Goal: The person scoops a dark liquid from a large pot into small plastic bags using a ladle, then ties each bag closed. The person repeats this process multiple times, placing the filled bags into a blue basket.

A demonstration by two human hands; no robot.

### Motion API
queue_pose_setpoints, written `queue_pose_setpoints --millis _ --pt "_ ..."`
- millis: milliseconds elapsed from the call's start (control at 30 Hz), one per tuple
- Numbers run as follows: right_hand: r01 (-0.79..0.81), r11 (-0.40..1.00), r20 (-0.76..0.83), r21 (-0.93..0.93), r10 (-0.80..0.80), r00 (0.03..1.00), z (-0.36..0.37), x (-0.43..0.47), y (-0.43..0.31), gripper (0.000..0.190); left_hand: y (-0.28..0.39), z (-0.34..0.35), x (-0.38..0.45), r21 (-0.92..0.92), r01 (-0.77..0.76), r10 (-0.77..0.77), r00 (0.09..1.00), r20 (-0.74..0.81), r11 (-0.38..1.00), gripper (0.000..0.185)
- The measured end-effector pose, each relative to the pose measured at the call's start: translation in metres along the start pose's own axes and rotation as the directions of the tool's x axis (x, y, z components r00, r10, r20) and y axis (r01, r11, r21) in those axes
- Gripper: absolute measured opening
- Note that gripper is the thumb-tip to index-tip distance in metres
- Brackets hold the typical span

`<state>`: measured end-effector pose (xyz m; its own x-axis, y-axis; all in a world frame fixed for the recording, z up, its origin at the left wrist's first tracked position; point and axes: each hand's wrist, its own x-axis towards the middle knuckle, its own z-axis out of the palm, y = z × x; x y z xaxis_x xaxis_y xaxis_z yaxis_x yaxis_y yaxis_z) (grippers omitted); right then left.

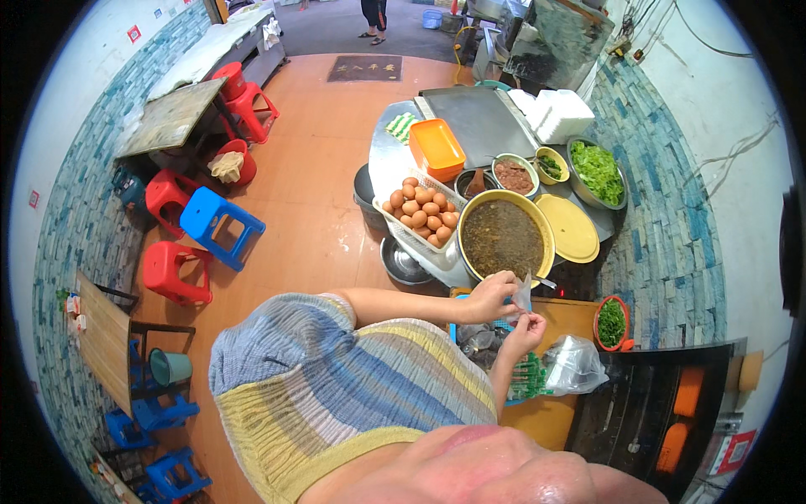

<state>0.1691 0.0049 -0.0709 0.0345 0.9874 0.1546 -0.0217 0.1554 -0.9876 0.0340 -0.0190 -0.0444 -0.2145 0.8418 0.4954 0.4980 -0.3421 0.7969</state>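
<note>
My left hand and my right hand are close together, both gripping a small thin translucent plastic piece, probably a bag or glove. Just beyond them stands a large yellow-rimmed pot of brown liquid, with a handle leaning at its near rim. A white basket of brown eggs lies left of the pot, and a yellow lid lies right of it. Below my hands are a blue basket with dark plastic bags, green-printed packets and a clear plastic bag.
Behind the pot are orange trays, a flat metal griddle, a bowl of minced filling, a bowl of lettuce and white foam boxes. An orange-rimmed bowl of chopped greens stands right. Red and blue stools stand left.
</note>
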Motion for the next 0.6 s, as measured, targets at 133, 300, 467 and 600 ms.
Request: queue_pose_setpoints --millis 133,300,467,600 --pt "0.072 0.995 -0.162 -0.065 -0.081 0.983 0.006 0.001 -0.004 0.008 -0.001 -0.003 -0.002 0.074 0.002 -0.001 1.0 -0.009 0.997 0.017" --pt "0.207 0.874 -0.21 -0.44 -0.324 0.922 -0.013 0.012 -0.014 0.007 -0.013 -0.026 0.01 0.163 0.073 -0.054 0.991 -0.119 0.984 0.012" --pt "0.342 0.847 0.023 -0.407 -0.365 0.931 -0.025 0.024 -0.002 0.01 -0.03 -0.039 0.017 0.045 0.131 -0.121 0.977 -0.178 0.99 0.015" --pt "0.627 0.618 0.532 -0.474 -0.367 0.763 -0.036 0.026 -0.015 0.027 -0.036 -0.028 0.02 0.025 0.051 -0.046 0.986 -0.157 0.998 0.016"
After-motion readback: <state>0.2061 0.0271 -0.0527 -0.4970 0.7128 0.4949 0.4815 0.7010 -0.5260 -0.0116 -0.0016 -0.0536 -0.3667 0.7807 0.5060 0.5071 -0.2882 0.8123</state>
